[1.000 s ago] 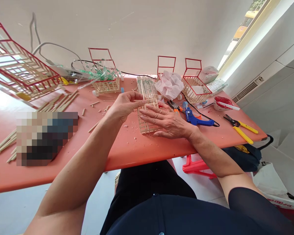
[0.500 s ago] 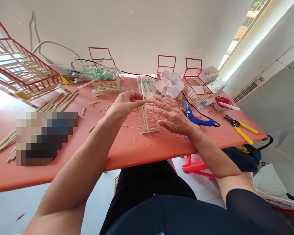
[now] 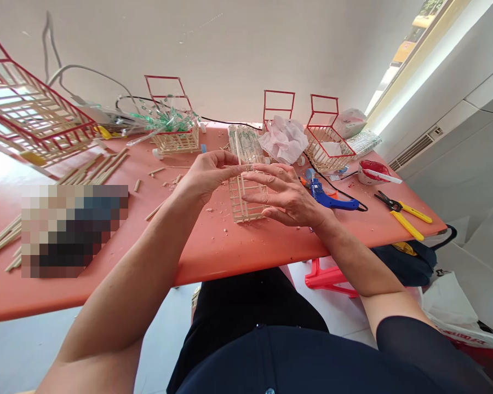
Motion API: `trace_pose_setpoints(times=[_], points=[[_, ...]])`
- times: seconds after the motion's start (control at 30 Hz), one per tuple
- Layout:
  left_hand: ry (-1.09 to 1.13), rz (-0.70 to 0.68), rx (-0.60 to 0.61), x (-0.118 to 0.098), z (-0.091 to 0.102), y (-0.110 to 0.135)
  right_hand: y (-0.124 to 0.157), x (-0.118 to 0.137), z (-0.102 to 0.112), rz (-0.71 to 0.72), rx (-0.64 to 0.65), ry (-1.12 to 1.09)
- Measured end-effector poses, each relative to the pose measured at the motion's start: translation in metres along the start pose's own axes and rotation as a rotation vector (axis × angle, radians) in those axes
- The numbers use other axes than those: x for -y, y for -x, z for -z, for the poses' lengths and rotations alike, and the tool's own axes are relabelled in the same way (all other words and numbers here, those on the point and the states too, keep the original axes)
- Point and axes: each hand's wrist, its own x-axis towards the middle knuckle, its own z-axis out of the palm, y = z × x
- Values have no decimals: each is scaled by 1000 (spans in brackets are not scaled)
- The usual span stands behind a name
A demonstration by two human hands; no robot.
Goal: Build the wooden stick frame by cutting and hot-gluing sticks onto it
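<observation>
A small pale lattice of wooden sticks [image 3: 250,211] lies on the orange table in front of me. My left hand [image 3: 213,174] is at its upper left, thumb and forefinger closed on a thin wooden stick [image 3: 239,148] running lengthwise along the lattice. From the right, my right hand [image 3: 285,194] reaches over the lattice with its fingers stretched and apart, the fingertips close to the left thumb. Those fingers cover part of the lattice's upper right. Just beyond both hands are clear-wrapped bundles [image 3: 246,141].
Right of my hands lie a blue glue gun [image 3: 332,201], yellow-handled pliers [image 3: 402,213] and a bowl of red paint [image 3: 373,173]. Red-trimmed stick baskets [image 3: 331,148] and crumpled white tissue [image 3: 283,139] stand behind. Loose sticks [image 3: 94,168] and a pixelated patch occupy the left.
My right hand's fingers have spread a little, with the thumb and lower fingers shifting slightly over the lattice. My left hand keeps its pinch in about the same place.
</observation>
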Motion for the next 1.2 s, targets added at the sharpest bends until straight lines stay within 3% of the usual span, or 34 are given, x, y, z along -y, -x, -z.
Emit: trace_pose_setpoints(times=[0.23, 0.4, 0.6, 1.2], points=[[-21, -16, 27, 2, 3, -1, 0, -1, 0, 91, -46, 31], [-39, -14, 16, 4, 4, -2, -1, 1, 1, 144, -6, 29], [-37, -23, -3, 7, 3, -4, -1, 0, -3, 218, -91, -18], [-4, -30, 18, 7, 3, -4, 0, 0, 1, 197, -54, -5]])
